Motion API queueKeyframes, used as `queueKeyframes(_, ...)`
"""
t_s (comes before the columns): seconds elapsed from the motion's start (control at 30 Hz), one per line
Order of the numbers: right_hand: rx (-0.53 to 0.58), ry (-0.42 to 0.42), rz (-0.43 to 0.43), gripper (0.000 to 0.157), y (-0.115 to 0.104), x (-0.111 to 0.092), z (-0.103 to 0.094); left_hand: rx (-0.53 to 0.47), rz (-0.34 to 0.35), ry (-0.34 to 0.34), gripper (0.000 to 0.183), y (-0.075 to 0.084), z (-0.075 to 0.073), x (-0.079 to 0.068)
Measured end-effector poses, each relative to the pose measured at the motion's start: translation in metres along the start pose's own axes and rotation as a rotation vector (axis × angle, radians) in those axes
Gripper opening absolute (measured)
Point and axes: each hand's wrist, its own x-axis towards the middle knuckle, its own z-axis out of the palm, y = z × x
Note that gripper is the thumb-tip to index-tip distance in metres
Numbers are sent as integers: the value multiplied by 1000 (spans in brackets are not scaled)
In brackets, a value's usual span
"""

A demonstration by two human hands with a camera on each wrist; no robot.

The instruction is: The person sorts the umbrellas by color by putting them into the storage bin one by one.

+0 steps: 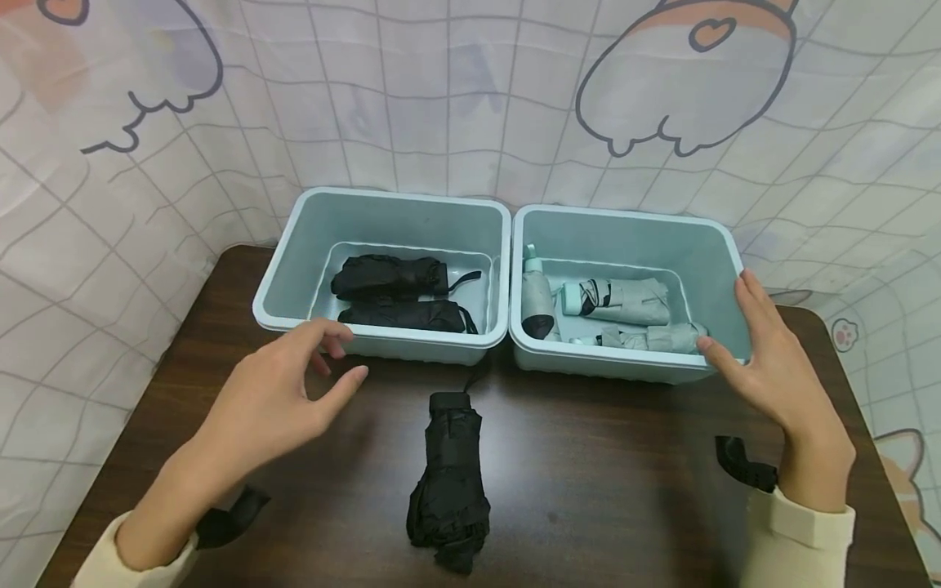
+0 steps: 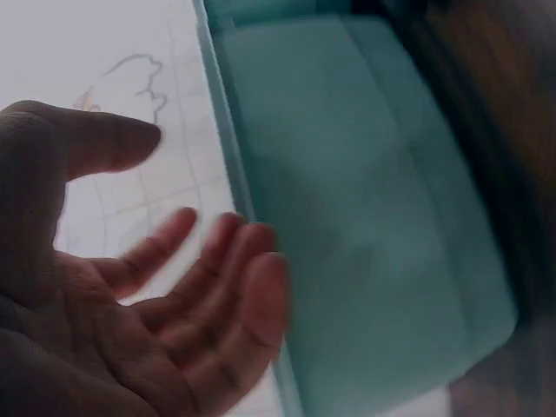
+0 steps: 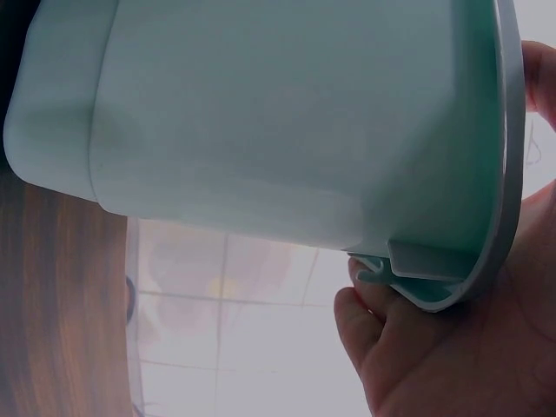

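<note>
Right hand (image 1: 772, 367) rests flat-fingered against the right bin (image 1: 724, 245) rim, left hand (image 1: 283, 392) hovers relaxed and empty; black umbrella (image 1: 450, 482) lies on the bench (image 1: 603, 490), likely needing a grasp next.

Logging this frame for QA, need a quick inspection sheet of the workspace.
Surface: dark wood table, no spills seen.
Job's things: left bin holds two black umbrellas; right bin holds grey umbrellas; one folded black umbrella lies on the table before the bins.
Clutter: nothing seen.
Hands: left hand open, above the table near the left bin; right hand touches the right bin's outer corner.
Cables: nothing seen; black wrist straps only.
Surroundings: cartoon-print grid cloth behind.
</note>
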Motion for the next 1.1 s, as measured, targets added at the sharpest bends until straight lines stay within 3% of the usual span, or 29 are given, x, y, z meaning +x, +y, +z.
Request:
queueKeyframes(0.13,3,2,1,90,1,0,0,-69,-113,-140,37,3,18,-8)
queueKeyframes(0.4,-4,1,-1,90,1,0,-1,-166,-202,-197,45,4,55,-21)
queueKeyframes(0.67,18,-2,-2,90,2,-1,1,-241,-357,-341,69,14,80,-21)
queueKeyframes(0.83,17,3,-6,90,1,-1,2,-237,-371,-364,71,19,92,-21)
queueKeyframes(1.1,7,8,-10,89,1,-1,1,-248,-398,-326,66,25,106,-24)
